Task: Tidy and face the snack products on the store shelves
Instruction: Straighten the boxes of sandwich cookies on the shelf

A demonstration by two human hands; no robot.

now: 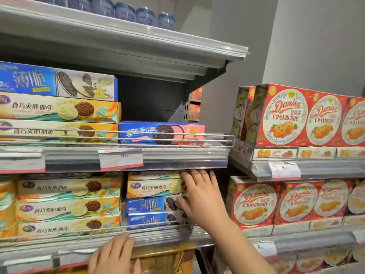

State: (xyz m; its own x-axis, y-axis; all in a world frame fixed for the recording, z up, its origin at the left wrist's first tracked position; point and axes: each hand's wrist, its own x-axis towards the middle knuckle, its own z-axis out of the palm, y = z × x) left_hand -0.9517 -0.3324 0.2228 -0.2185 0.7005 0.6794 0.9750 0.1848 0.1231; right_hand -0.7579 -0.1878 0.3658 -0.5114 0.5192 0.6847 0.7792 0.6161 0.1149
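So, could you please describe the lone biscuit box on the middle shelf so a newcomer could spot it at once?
Find the middle shelf of the left-hand rack, under the grey top shelf. Right of the stacked yellow boxes, behind the wire rail, lies one blue and pink box. It is the only box there with pink on it, and nothing is stacked on it.

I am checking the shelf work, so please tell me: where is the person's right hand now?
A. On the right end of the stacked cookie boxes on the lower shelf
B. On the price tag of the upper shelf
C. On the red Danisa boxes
A: the right hand lies with spread fingers on the right end of the stacked cookie boxes, under the upper shelf's rail.
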